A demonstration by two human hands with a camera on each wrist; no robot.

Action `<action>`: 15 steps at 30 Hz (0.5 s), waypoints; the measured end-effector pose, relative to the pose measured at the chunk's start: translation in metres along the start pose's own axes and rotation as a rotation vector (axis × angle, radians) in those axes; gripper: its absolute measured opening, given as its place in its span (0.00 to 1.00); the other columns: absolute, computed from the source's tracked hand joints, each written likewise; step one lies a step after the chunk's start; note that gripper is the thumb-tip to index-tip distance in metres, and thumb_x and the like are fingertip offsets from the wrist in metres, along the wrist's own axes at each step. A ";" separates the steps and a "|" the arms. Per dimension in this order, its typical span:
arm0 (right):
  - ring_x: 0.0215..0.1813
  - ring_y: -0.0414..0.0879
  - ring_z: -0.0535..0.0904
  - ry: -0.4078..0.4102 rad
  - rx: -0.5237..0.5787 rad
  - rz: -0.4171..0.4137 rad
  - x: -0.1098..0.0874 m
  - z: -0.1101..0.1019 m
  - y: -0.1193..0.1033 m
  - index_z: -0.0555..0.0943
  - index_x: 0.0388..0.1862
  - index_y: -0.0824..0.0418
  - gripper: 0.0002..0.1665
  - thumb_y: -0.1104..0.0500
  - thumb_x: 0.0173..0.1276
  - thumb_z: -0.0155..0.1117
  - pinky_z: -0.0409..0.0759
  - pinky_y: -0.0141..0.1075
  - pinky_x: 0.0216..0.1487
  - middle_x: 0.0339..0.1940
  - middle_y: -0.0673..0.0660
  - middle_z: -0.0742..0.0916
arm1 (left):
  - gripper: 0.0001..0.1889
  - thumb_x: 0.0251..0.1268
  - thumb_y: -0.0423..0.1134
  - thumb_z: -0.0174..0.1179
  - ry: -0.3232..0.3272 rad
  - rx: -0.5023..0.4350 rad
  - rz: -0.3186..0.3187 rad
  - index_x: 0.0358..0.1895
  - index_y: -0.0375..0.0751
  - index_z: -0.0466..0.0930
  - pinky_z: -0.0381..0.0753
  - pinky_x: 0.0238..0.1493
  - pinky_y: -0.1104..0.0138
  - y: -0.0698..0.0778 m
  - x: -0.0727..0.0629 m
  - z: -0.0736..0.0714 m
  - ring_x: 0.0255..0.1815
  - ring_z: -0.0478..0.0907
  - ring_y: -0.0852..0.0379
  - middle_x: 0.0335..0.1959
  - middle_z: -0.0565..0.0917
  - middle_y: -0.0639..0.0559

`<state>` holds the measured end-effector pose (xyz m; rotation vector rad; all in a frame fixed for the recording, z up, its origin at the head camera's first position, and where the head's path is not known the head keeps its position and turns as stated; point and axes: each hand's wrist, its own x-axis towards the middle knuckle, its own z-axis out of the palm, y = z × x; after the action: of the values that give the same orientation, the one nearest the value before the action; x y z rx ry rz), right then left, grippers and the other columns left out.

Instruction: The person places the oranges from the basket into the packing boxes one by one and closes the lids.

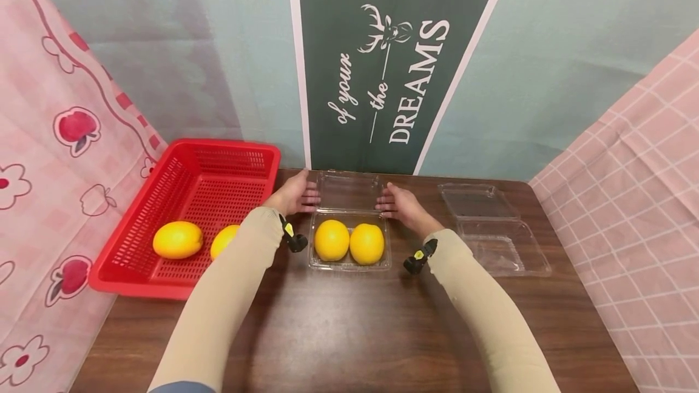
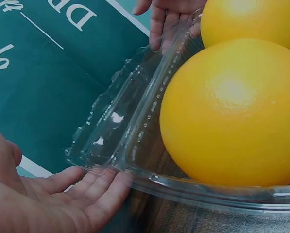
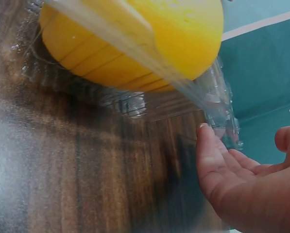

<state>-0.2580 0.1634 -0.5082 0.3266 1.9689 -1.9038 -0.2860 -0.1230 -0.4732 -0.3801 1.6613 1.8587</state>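
Observation:
A clear plastic clamshell box (image 1: 350,267) lies unfolded on the table, its lid (image 1: 349,191) laid back toward the wall. Two yellow round fruits, one on the left (image 1: 331,240) and one on the right (image 1: 367,244), sit side by side in its base. My left hand (image 1: 297,193) touches the lid's left edge with fairly straight fingers, which reach beneath the rim in the left wrist view. At the lid's right edge is my right hand (image 1: 401,204), its fingers extended against the plastic (image 3: 221,104). The kind of fruit is hard to tell.
On the left stands a red basket (image 1: 131,223) holding a yellow fruit (image 1: 178,239) and another (image 1: 224,240) partly behind my left forearm. To the right lies a second opened clear box (image 1: 499,247). A printed cloth wall (image 1: 251,65) rises behind the brown table (image 1: 327,332).

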 end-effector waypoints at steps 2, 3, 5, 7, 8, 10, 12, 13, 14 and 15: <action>0.47 0.47 0.83 -0.003 0.000 -0.009 -0.001 0.000 -0.002 0.60 0.75 0.74 0.34 0.47 0.86 0.36 0.85 0.34 0.44 0.68 0.75 0.74 | 0.37 0.84 0.58 0.31 -0.001 -0.003 0.005 0.77 0.28 0.56 0.69 0.71 0.47 0.002 0.000 0.000 0.74 0.66 0.38 0.74 0.65 0.30; 0.46 0.46 0.84 -0.003 -0.001 -0.014 -0.001 0.000 -0.003 0.60 0.74 0.74 0.34 0.48 0.86 0.36 0.85 0.34 0.44 0.68 0.75 0.74 | 0.37 0.84 0.58 0.31 0.000 -0.007 0.007 0.77 0.29 0.56 0.69 0.71 0.47 0.003 0.000 0.000 0.73 0.67 0.38 0.73 0.66 0.30; 0.44 0.45 0.84 -0.003 -0.004 -0.025 -0.002 0.000 -0.005 0.61 0.74 0.75 0.34 0.48 0.87 0.36 0.85 0.34 0.45 0.67 0.74 0.75 | 0.36 0.84 0.58 0.31 0.006 0.001 0.012 0.77 0.29 0.57 0.70 0.70 0.47 0.005 -0.001 0.000 0.72 0.67 0.39 0.72 0.67 0.31; 0.43 0.44 0.84 -0.004 -0.012 -0.038 -0.003 0.000 -0.007 0.61 0.73 0.75 0.33 0.48 0.87 0.36 0.85 0.35 0.45 0.66 0.74 0.76 | 0.36 0.84 0.58 0.31 0.013 0.010 0.018 0.76 0.29 0.58 0.70 0.70 0.47 0.006 -0.002 0.001 0.72 0.68 0.39 0.71 0.68 0.31; 0.43 0.44 0.84 -0.004 -0.015 -0.043 -0.004 0.000 -0.008 0.62 0.73 0.75 0.33 0.48 0.87 0.36 0.85 0.35 0.46 0.66 0.74 0.77 | 0.36 0.84 0.58 0.31 0.015 0.013 0.022 0.76 0.30 0.58 0.70 0.70 0.47 0.007 -0.002 0.001 0.71 0.68 0.39 0.71 0.68 0.31; 0.43 0.44 0.84 -0.002 -0.019 -0.051 -0.005 0.000 -0.009 0.63 0.72 0.75 0.33 0.48 0.87 0.36 0.85 0.36 0.46 0.65 0.73 0.78 | 0.36 0.84 0.58 0.30 0.019 0.022 0.028 0.76 0.30 0.58 0.71 0.70 0.48 0.009 -0.003 0.002 0.71 0.68 0.39 0.71 0.68 0.32; 0.44 0.45 0.83 0.002 -0.023 -0.054 -0.006 0.001 -0.011 0.63 0.71 0.74 0.33 0.48 0.86 0.36 0.85 0.37 0.47 0.63 0.72 0.79 | 0.37 0.84 0.59 0.30 0.016 0.019 0.035 0.76 0.30 0.58 0.71 0.69 0.48 0.010 -0.004 0.002 0.71 0.67 0.39 0.71 0.67 0.32; 0.44 0.45 0.83 0.005 -0.020 -0.053 -0.007 0.001 -0.011 0.63 0.71 0.74 0.33 0.48 0.86 0.36 0.85 0.37 0.46 0.62 0.72 0.80 | 0.37 0.84 0.59 0.29 0.013 0.019 0.038 0.76 0.30 0.58 0.71 0.69 0.48 0.010 -0.004 0.003 0.71 0.67 0.39 0.71 0.67 0.32; 0.44 0.45 0.83 0.008 -0.022 -0.054 -0.007 0.001 -0.012 0.63 0.71 0.74 0.33 0.47 0.86 0.36 0.85 0.36 0.46 0.62 0.71 0.80 | 0.37 0.84 0.59 0.29 0.011 0.021 0.040 0.76 0.30 0.58 0.71 0.69 0.48 0.011 -0.005 0.003 0.71 0.67 0.39 0.71 0.67 0.32; 0.44 0.45 0.83 0.008 -0.023 -0.054 -0.008 0.001 -0.012 0.63 0.72 0.74 0.33 0.47 0.86 0.36 0.85 0.36 0.46 0.61 0.70 0.81 | 0.36 0.84 0.59 0.29 0.011 0.023 0.043 0.76 0.30 0.58 0.71 0.69 0.48 0.011 -0.006 0.003 0.71 0.67 0.39 0.71 0.67 0.32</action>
<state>-0.2561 0.1626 -0.4937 0.2775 2.0229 -1.9143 -0.2881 -0.1218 -0.4604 -0.3485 1.7094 1.8698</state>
